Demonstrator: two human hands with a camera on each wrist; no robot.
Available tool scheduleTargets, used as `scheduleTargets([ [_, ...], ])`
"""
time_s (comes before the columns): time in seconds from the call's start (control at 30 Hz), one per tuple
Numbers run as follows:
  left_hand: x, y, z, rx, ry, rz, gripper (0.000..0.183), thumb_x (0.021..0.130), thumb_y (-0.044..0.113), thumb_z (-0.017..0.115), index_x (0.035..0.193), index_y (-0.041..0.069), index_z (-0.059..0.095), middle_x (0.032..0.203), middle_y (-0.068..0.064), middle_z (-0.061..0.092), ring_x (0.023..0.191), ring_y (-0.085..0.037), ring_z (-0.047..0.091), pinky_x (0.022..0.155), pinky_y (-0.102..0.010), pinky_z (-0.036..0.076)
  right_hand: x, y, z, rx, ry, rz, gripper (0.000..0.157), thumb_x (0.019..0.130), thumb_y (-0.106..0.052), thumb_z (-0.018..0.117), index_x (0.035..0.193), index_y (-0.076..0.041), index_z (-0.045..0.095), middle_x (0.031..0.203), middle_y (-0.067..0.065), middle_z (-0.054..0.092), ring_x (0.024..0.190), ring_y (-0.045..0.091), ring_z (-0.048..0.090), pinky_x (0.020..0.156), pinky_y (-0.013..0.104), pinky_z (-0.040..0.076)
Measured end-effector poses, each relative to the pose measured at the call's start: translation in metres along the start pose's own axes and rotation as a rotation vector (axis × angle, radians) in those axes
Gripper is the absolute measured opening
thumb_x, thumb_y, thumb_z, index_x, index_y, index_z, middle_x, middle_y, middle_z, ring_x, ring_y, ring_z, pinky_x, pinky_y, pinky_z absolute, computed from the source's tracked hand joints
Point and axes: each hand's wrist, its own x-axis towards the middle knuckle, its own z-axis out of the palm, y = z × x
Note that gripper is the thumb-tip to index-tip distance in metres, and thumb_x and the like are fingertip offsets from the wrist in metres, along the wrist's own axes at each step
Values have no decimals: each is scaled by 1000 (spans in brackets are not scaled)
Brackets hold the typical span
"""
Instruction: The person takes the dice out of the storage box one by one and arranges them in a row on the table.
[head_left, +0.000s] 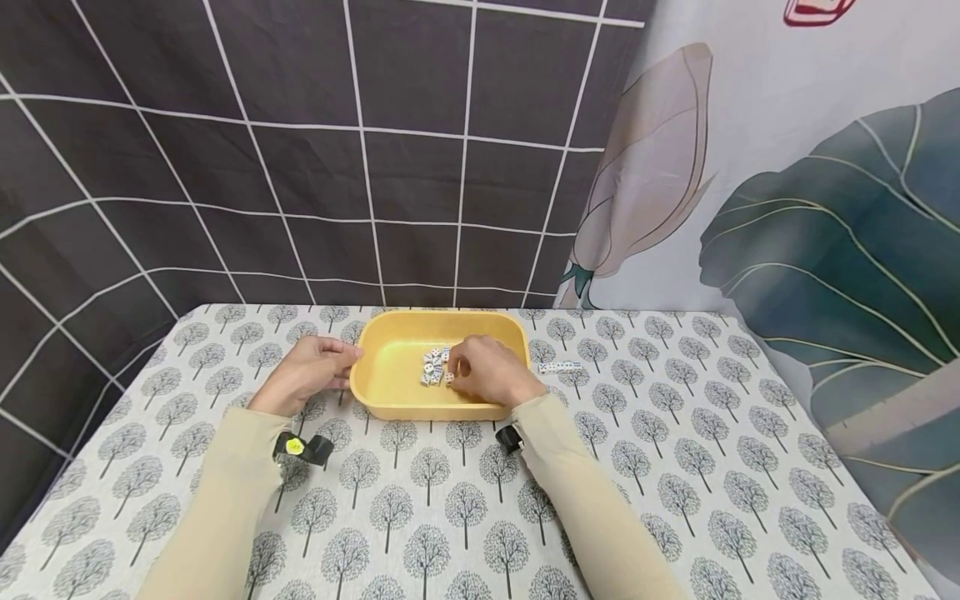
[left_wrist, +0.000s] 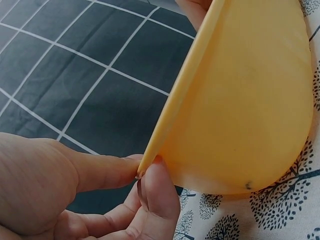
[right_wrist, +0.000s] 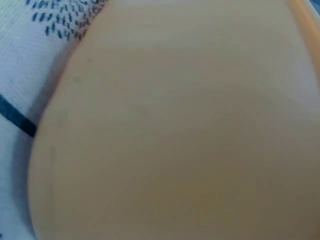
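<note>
A yellow plastic basin [head_left: 420, 412] stands on the table with several white dice [head_left: 431, 369] loose on its floor. My left hand [head_left: 309, 372] pinches the basin's left rim between thumb and fingers; the left wrist view shows the rim [left_wrist: 180, 95] held near the fingertips. Over the right wall, my right hand [head_left: 491, 371] reaches inside with bent fingers, and a die [head_left: 449, 377] sits at its fingertips. The hand itself hides part of that grip. Only the basin's outer wall [right_wrist: 175, 120] fills the right wrist view, so neither fingers nor dice appear there.
Just outside the basin's right side, a short row of dice [head_left: 560, 367] lies on the tree-patterned tablecloth [head_left: 652, 467]. A dark gridded curtain [head_left: 300, 167] hangs behind the table, and a floral one [head_left: 825, 250] hangs at the right.
</note>
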Motion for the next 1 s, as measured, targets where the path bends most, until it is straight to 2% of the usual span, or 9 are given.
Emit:
scheduleTargets([
  [0.17, -1, 0, 0, 3, 0, 1, 37, 105, 17, 56, 131, -9, 52, 106, -10, 66, 80, -10, 65, 75, -21, 63, -3, -1, -7, 39, -1, 10, 14, 87, -15, 80, 101, -16, 76, 87, -2, 64, 83, 15, 58, 73, 27, 52],
  [0.37, -2, 1, 0, -1, -4, -6, 37, 105, 17, 56, 132, -9, 52, 106, -10, 66, 80, -10, 65, 75, -21, 63, -5, 0, -15, 35, 17, 5, 12, 86, -14, 81, 96, -17, 75, 88, 0, 64, 82, 16, 56, 70, 26, 51],
  [0.6, -2, 0, 0, 4, -7, 0, 37, 106, 17, 55, 132, -9, 52, 106, -10, 65, 80, -10, 65, 75, -21, 63, -8, 2, -21, 2, 56, -8, 13, 85, -14, 82, 94, -18, 74, 92, -1, 65, 88, 16, 57, 77, 28, 52],
  [0.8, -1, 0, 0, -1, -8, 1, 37, 106, 17, 55, 132, -10, 52, 106, -10, 66, 80, -10, 65, 75, -21, 63, -10, 4, -29, -17, 87, -52, 10, 85, -12, 80, 92, -14, 74, 92, 1, 66, 89, 18, 58, 80, 30, 53],
  [1.0, -1, 0, 0, -4, -8, 0, 37, 105, 16, 55, 132, -10, 52, 106, -10, 65, 81, -11, 65, 75, -21, 63, -14, 10, -37, -24, 91, -69, 11, 85, -12, 79, 94, -13, 74, 94, 1, 68, 91, 18, 59, 84, 32, 54],
])
